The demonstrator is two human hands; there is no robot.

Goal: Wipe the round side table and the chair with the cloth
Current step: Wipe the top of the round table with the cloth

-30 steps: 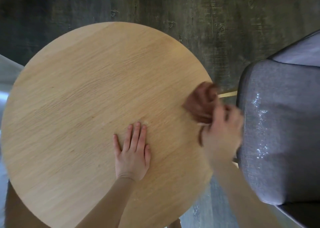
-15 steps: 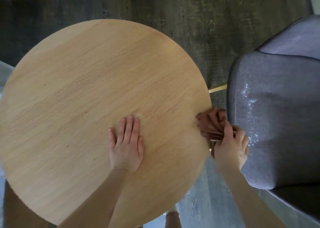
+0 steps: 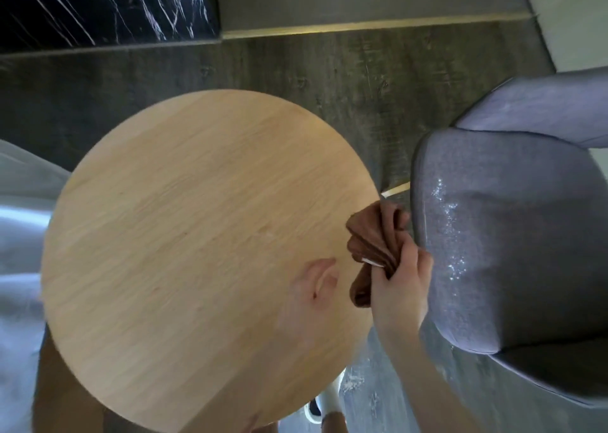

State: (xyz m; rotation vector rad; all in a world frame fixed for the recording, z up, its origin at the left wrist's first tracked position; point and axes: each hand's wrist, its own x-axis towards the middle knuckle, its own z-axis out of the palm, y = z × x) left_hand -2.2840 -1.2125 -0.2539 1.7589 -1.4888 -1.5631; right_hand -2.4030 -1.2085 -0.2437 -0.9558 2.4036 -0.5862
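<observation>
The round wooden side table [image 3: 184, 235] fills the middle of the head view. A bunched brown cloth [image 3: 375, 235] sits at the table's right edge, gripped by my right hand [image 3: 399, 287] in the gap between table and chair. The grey upholstered chair [image 3: 513, 235] stands right beside it, its seat front speckled with white crumbs or droplets [image 3: 449, 222]. My left hand [image 3: 316, 287] is motion-blurred over the table's right part, close to the cloth; its fingers look apart and hold nothing.
Dark wood-look floor [image 3: 296, 67] lies beyond the table, with a black marble panel [image 3: 105, 4] and a grey wall base at the far side. A pale curtain or fabric [image 3: 19, 222] hangs at the left. A white table leg [image 3: 332, 396] shows below the tabletop.
The cloth stayed at the table's right edge in my right hand. My left hand lifted from lying flat and moved right toward the cloth, now blurred. The camera tilted up, showing more floor and wall.
</observation>
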